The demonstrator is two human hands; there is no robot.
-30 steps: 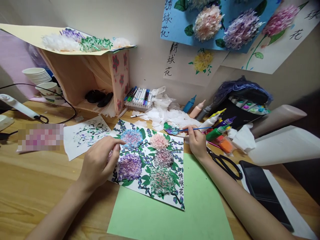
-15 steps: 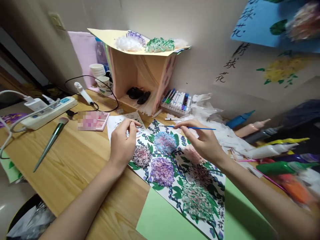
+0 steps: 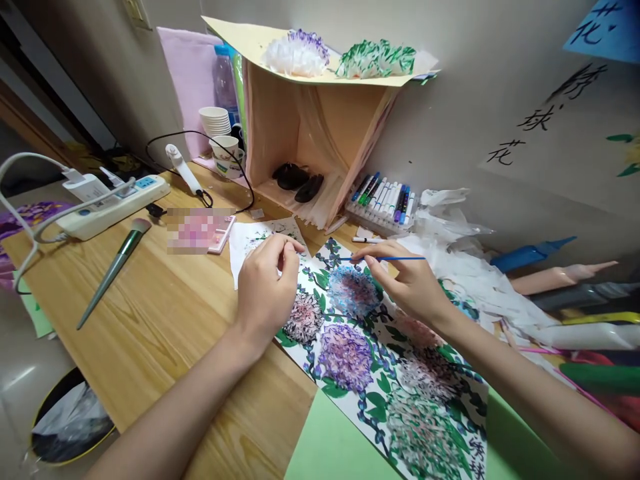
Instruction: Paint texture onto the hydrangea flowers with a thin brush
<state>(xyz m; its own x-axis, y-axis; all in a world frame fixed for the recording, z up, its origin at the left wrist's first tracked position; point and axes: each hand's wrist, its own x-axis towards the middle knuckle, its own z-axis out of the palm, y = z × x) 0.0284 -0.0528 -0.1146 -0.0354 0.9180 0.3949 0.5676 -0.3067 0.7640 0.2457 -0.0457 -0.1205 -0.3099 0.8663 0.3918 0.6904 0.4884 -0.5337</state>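
In the head view, my right hand (image 3: pixel 403 273) pinches a thin blue paintbrush (image 3: pixel 400 259), held almost level with its tip pointing left. The tip is over the top end of a painting (image 3: pixel 345 313) of fluffy, raised flowers in blue, purple, black, pink and green, with green leaves and dark stems. My left hand (image 3: pixel 270 280) is closed with curled fingers at the painting's upper left edge. Whether anything sits between those fingers is hidden. Partly behind it lies a paint-speckled white paper (image 3: pixel 245 241). A green sheet (image 3: pixel 325 440) is under the painting.
Boxed markers (image 3: pixel 383 200) stand near an open box (image 3: pixel 320 133) topped with paper flowers. Crumpled white tissue (image 3: pixel 475 287) and paint bottles (image 3: pixel 535 253) crowd the right. A makeup brush (image 3: pixel 115 270), power strip (image 3: pixel 117 207), pink case (image 3: pixel 200 231) and paper cups (image 3: pixel 215 121) are left.
The camera view has shifted, so the box, painting and desk items sit farther right in the picture. My right hand still holds the paintbrush near the painting's top; my left hand stays closed.
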